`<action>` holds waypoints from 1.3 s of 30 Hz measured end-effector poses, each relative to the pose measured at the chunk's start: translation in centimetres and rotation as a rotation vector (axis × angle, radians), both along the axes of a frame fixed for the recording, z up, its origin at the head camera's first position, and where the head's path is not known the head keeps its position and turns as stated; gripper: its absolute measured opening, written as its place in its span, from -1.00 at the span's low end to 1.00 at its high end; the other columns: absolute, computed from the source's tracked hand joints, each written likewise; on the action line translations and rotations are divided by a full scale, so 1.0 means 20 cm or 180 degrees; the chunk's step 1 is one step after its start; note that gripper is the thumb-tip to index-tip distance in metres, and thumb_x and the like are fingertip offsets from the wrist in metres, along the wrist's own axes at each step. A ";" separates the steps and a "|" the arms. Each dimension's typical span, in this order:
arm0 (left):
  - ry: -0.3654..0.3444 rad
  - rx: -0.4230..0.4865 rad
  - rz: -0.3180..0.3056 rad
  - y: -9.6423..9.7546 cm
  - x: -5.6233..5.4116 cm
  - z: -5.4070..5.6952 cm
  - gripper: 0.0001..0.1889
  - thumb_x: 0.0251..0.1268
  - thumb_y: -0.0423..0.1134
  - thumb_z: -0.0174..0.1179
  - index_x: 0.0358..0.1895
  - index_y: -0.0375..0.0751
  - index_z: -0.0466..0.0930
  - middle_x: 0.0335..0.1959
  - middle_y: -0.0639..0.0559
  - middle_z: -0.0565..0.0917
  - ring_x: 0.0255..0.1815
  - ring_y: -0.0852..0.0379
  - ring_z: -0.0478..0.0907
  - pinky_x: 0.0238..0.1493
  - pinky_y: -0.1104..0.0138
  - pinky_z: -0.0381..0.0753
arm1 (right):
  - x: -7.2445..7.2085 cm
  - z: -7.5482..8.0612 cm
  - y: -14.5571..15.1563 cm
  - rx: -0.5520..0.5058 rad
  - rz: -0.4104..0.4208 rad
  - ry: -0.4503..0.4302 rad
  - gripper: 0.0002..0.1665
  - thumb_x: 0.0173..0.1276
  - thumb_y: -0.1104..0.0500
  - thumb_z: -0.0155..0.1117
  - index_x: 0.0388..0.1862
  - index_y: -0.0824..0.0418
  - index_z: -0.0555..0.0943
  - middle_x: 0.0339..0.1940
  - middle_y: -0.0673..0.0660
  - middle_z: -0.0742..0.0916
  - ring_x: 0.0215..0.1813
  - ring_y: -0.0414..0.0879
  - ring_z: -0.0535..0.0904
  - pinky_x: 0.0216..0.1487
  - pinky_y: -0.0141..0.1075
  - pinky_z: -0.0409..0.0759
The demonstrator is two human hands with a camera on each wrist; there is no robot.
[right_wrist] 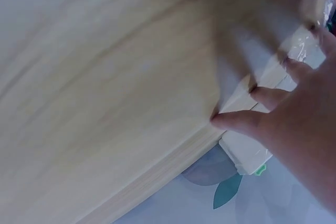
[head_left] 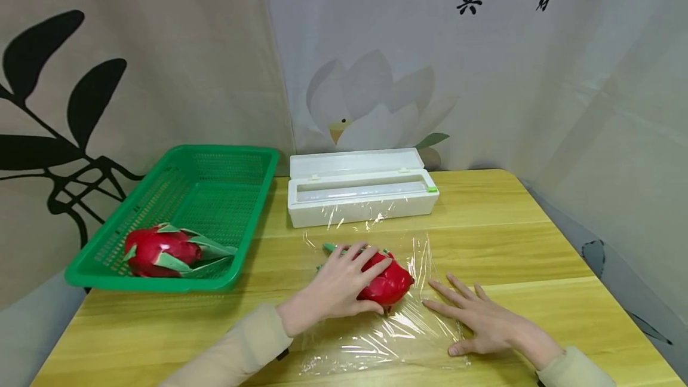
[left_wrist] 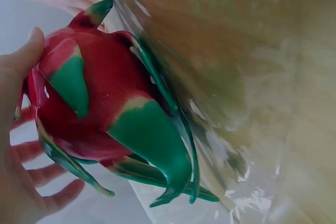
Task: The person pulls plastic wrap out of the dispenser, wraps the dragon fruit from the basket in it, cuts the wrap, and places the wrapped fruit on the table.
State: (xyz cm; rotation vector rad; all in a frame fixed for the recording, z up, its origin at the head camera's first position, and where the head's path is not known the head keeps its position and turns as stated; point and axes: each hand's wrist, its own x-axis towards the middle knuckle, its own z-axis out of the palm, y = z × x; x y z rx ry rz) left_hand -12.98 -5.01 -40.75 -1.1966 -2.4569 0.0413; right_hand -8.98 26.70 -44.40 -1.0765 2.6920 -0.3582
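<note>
On table [head_left: 527,232]: clear film [head_left: 381,342], near centre; likely clingy, easily torn; take by corners. Atop film: dragon fruit [head_left: 389,285], likely firm, slippery; hold round middle. Left grip [head_left: 343,284]: curled round fruit. Right grip [head_left: 478,320]: spread, holding nothing, at film's right edge.

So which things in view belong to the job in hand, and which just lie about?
In the job:
red dragon fruit, gripped by the left hand
clear film beneath, right hand at its edge
open white box, probably the film's source

Seemingly just lying about:
green basket
second dragon fruit in it, untouched
</note>
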 end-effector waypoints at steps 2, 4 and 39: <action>-0.0020 0.0088 -0.0114 -0.02 0.00 0.00 -0.16 -0.05 0.43 0.20 0.31 0.08 0.37 0.23 0.00 0.50 0.23 -0.03 0.43 0.13 0.08 0.55 | 0.00 0.00 0.01 -0.0018 0.0022 0.0036 -0.06 0.14 -0.44 0.11 0.47 -0.17 0.20 0.56 0.16 0.15 0.51 0.35 0.00 0.15 0.54 0.10; 0.0007 0.0169 -0.0243 -0.04 0.01 -0.01 -0.23 -0.02 0.37 0.24 0.27 0.08 0.40 0.24 0.02 0.50 0.23 -0.01 0.42 0.13 0.08 0.56 | 0.00 -0.01 0.02 -0.0040 0.0046 0.0089 -0.06 0.14 -0.44 0.10 0.47 -0.16 0.20 0.55 0.16 0.17 0.54 0.27 -0.01 0.15 0.53 0.13; -0.2276 0.0112 -0.0736 -0.47 0.24 -0.17 -0.70 -0.12 0.12 0.39 -0.31 0.13 0.61 -0.34 0.34 0.47 -0.27 0.47 0.29 -0.28 0.67 0.36 | -0.07 0.03 -0.01 -0.0694 0.0909 0.0073 -0.64 -0.08 -0.10 0.47 -0.32 -0.04 0.59 -0.27 -0.19 0.55 -0.24 -0.43 0.40 -0.24 -0.56 0.50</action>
